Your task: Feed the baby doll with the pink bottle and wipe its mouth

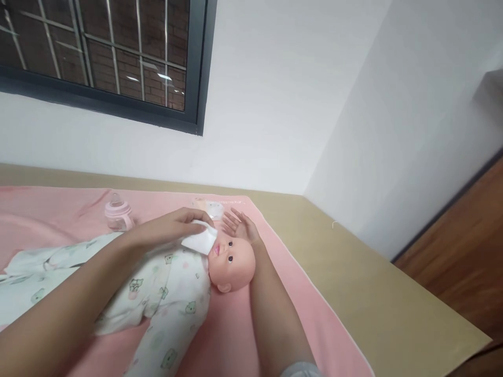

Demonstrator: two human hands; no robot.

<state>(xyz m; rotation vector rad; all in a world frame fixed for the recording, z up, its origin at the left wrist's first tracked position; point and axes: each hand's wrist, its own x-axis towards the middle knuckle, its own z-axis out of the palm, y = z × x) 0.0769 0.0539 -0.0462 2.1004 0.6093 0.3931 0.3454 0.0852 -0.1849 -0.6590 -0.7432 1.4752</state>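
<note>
A light grey cloth sleeve (302, 369) ends above the right forearm (273, 309), and the left hand (181, 222) and right hand (244, 228) are bare.

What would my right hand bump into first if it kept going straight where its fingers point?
Your right hand would probably meet the small packet on the pink cloth; your left hand sits close to that line, and depth is unclear.

Beyond the grip of the left hand (191, 221) lies a small pale packet (214, 210); left of that, flat pink cloth (165, 201) leaves passage before a pink-and-clear bottle (118, 211). Rightward, a bald plastic doll head (238, 266) and right hand (241, 225) block.
</note>
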